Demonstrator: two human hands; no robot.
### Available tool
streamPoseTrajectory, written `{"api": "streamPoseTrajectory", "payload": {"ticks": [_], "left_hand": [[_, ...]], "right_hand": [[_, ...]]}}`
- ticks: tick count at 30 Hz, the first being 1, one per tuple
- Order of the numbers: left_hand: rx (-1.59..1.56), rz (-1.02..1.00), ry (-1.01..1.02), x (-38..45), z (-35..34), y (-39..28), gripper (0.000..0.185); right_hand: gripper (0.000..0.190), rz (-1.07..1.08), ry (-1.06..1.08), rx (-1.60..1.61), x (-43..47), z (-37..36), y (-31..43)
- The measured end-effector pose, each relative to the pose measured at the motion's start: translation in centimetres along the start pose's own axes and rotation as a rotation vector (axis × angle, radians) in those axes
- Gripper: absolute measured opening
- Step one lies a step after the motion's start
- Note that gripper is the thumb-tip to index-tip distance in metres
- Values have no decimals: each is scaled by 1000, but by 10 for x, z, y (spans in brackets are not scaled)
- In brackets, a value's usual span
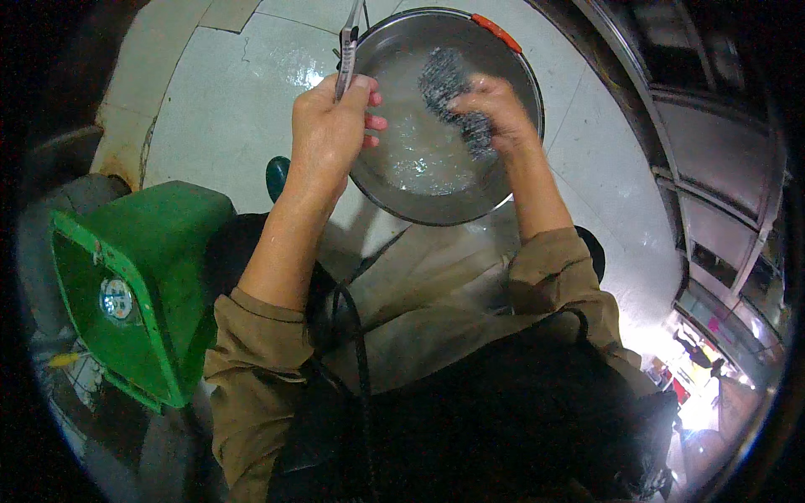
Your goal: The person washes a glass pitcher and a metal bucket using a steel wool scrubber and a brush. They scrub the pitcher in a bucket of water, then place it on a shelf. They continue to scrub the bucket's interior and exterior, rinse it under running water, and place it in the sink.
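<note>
My left hand point(330, 126) grips the slim grey handle point(346, 60) of a utensil, held upright at the near-left rim of a wide round metal pan point(371, 182). The utensil's far end runs out of the picture at the top, so its kind is unclear. Cloudy water point(418, 151) with ripples and glints lies in the pan. Over it, my right hand point(497, 107) clasps a mottled grey scrubbing cloth or pad point(442, 78), slightly blurred. Part of the cloth hangs below the fingers. An orange grip point(496, 33) covers the pan's handle at the far right.
A green plastic bin point(170, 220) lies to my left, its opening towards me, with a round shiny object point(117, 299) inside. A dark green rounded thing point(277, 177) pokes out beside my left forearm. Pale wet tiles point(220, 113) surround the pan. Metal-framed panels point(707, 151) line the right.
</note>
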State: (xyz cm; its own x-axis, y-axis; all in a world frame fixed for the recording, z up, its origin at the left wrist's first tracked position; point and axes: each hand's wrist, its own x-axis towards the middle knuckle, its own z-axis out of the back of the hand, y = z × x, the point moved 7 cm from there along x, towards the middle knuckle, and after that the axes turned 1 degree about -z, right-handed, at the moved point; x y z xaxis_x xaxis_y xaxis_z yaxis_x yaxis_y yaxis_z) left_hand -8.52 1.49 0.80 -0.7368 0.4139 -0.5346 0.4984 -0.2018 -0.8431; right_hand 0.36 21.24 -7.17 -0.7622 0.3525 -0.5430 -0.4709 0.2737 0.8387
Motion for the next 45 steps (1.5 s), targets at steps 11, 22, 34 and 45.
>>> {"api": "streamPoseTrajectory", "payload": {"ticks": [11,22,34,45], "left_hand": [[-61,-65,-63,0,13,-6,17],[51,-83,-229,19,32,22,16],[197,239,-322,5,55,102,26],[74,474,-405,0,29,138,25]], "right_hand": [[22,151,-217,-694,30,9,-6],[42,228,-208,-956,-39,44,26],[54,-94,-105,-614,-31,132,2],[49,-145,-225,-786,-6,138,6]]}}
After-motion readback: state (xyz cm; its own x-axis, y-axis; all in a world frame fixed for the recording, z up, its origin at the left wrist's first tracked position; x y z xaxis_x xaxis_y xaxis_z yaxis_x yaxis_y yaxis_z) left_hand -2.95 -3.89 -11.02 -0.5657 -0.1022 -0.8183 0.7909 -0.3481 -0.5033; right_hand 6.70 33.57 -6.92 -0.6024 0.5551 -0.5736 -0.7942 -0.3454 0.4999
